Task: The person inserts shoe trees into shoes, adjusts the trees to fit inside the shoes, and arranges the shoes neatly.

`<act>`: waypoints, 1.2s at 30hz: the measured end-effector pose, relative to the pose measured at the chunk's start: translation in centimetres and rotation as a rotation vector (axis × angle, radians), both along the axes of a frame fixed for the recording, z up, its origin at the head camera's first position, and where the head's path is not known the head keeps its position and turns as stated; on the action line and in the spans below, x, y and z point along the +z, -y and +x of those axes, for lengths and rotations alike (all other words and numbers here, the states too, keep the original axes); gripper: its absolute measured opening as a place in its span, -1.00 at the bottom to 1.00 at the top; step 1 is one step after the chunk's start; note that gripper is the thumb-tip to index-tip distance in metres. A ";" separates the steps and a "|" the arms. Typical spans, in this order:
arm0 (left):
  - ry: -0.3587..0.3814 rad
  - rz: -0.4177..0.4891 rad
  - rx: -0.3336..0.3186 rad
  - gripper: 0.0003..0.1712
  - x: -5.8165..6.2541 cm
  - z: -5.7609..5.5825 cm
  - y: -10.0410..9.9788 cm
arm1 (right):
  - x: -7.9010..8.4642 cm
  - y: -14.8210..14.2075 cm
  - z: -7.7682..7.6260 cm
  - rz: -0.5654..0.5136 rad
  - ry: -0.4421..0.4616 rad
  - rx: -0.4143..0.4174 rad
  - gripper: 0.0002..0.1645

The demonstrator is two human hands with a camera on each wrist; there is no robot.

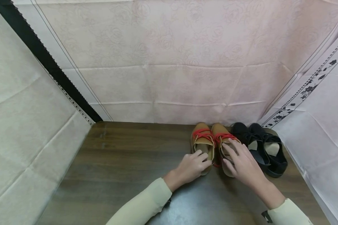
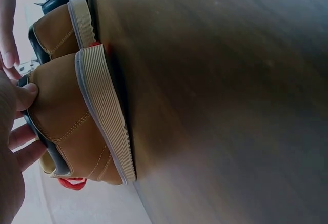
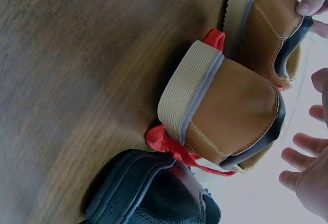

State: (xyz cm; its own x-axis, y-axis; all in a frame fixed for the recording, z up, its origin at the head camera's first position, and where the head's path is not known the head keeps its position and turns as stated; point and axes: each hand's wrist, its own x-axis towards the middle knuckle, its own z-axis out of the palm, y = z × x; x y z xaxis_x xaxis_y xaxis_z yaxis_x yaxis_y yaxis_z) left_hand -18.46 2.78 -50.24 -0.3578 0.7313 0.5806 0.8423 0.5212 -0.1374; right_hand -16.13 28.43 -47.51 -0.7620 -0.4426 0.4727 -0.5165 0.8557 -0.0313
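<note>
Two tan shoes with red laces stand side by side on the wooden floor, toes toward the back wall. My left hand (image 1: 192, 166) pinches the heel collar of the left tan shoe (image 2: 61, 88), thumb outside and fingers inside. Over the opening of the right tan shoe (image 3: 233, 106) is my right hand (image 1: 244, 165), its fingers spread and slightly bent. In the right wrist view those fingers (image 3: 300, 160) appear apart from the shoe's collar. A pair of black shoes (image 1: 279, 165) stands close to the right of the tan pair.
The dark brown wooden floor (image 1: 115, 168) stretches left of the shoes. A pale patterned sheet (image 1: 169, 84) forms the back wall, with pale side sheets (image 1: 321, 137) at left and right. The right sheet comes close beside the black shoes.
</note>
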 end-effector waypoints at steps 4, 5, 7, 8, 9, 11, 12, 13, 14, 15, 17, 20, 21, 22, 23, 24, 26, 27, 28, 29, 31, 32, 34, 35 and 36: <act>0.005 -0.011 0.001 -0.78 -0.1 -0.1 -0.6 | 0.1 -0.2 -0.1 0.004 0.004 -0.006 -0.25; 0.003 -0.010 0.002 -0.79 -0.1 -0.1 -0.8 | 0.1 -0.3 -0.1 0.006 0.004 -0.006 -0.25; -0.002 -0.002 -0.001 -0.79 -0.2 -0.1 -1.1 | 0.1 -0.3 -0.1 0.003 0.006 -0.006 -0.26; -0.009 0.005 -0.003 -0.79 -0.2 -0.1 -1.2 | 0.2 -0.4 -0.1 0.002 0.004 -0.007 -0.26; -0.018 0.011 -0.003 -0.79 -0.3 -0.1 -1.4 | 0.2 -0.5 -0.1 -0.001 0.004 -0.009 -0.26; -0.041 0.025 -0.001 -0.79 -0.3 -0.1 -1.6 | 0.3 -0.6 0.0 -0.011 0.006 -0.014 -0.26; -0.053 0.031 -0.001 -0.79 -0.4 -0.2 -1.7 | 0.4 -0.7 0.0 -0.017 0.007 -0.017 -0.26; -0.062 0.038 -0.002 -0.79 -0.4 -0.2 -1.8 | 0.5 -0.7 0.0 -0.022 0.008 -0.021 -0.27; -0.071 0.042 -0.001 -0.79 -0.5 -0.2 -1.9 | 0.5 -0.8 -0.1 -0.026 0.009 -0.024 -0.27; -0.075 0.048 -0.003 -0.78 -0.5 -0.2 -2.0 | 0.6 -0.9 -0.1 -0.032 0.013 -0.026 -0.26; -0.073 0.054 -0.008 -0.78 -0.5 -0.3 -2.3 | 0.7 -1.0 -0.2 -0.043 0.012 -0.028 -0.26; -0.056 0.048 -0.010 -0.77 -0.5 -0.3 -2.6 | 0.6 -1.1 -0.3 -0.056 0.002 -0.029 -0.26; -0.050 0.043 -0.007 -0.77 -0.4 -0.3 -2.6 | 0.6 -1.1 -0.3 -0.057 0.002 -0.031 -0.26; -0.044 0.037 -0.005 -0.78 -0.4 -0.2 -2.7 | 0.5 -1.1 -0.4 -0.057 0.001 -0.032 -0.27; -0.039 0.030 -0.002 -0.79 -0.3 -0.2 -2.6 | 0.4 -1.1 -0.4 -0.058 0.002 -0.035 -0.27; -0.040 0.025 0.000 -0.81 -0.2 -0.2 -2.6 | 0.4 -1.1 -0.4 -0.060 0.006 -0.039 -0.27; -0.020 0.020 -0.003 -0.83 -0.1 -0.1 -2.3 | 0.3 -1.0 -0.4 -0.061 0.012 -0.046 -0.26; -0.007 0.021 -0.009 -0.82 0.0 -0.1 -2.1 | 0.2 -1.0 -0.4 -0.063 0.014 -0.049 -0.26; 0.011 0.024 -0.016 -0.79 0.2 -0.1 -1.8 | 0.2 -1.0 -0.4 -0.065 0.013 -0.051 -0.26; 0.025 0.029 -0.022 -0.77 0.3 -0.1 -1.5 | 0.2 -0.9 -0.5 -0.068 0.011 -0.053 -0.26; 0.050 0.047 -0.033 -0.73 0.7 -0.1 -0.9 | 0.1 -0.8 -0.5 -0.072 0.008 -0.052 -0.26; 0.049 0.055 -0.034 -0.71 0.9 -0.2 -0.5 | 0.1 -0.7 -0.6 -0.073 0.007 -0.053 -0.26; 0.019 0.053 -0.021 -0.67 1.2 -0.4 0.4 | 0.1 -0.5 -0.6 -0.079 0.009 -0.055 -0.26; -0.006 0.046 -0.007 -0.65 1.4 -0.5 0.8 | 0.1 -0.4 -0.7 -0.085 0.016 -0.059 -0.26; -0.032 0.033 0.010 -0.62 1.5 -0.6 1.3 | 0.1 -0.3 -0.7 -0.091 0.024 -0.063 -0.27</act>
